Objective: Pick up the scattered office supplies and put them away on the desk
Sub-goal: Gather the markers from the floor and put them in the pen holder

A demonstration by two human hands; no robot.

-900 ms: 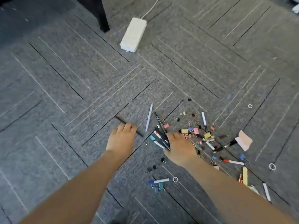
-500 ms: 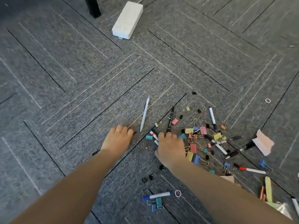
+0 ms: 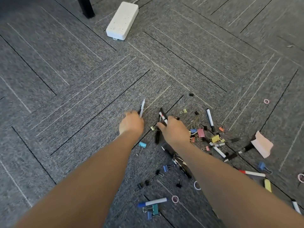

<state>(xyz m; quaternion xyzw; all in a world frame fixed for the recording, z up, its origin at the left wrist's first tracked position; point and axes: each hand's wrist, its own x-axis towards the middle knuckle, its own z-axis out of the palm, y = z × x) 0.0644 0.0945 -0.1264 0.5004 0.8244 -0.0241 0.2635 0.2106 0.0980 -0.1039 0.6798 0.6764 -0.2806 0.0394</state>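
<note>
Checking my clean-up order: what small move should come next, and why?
Probably lift the white pen: the left hand already pinches its near end, while the right hand already holds markers. Many clips remain on the carpet.

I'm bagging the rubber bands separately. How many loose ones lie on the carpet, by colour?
Pink rubber bands: 3
Whitish rubber band, partly under the right forearm: 1
Total: 4
</note>
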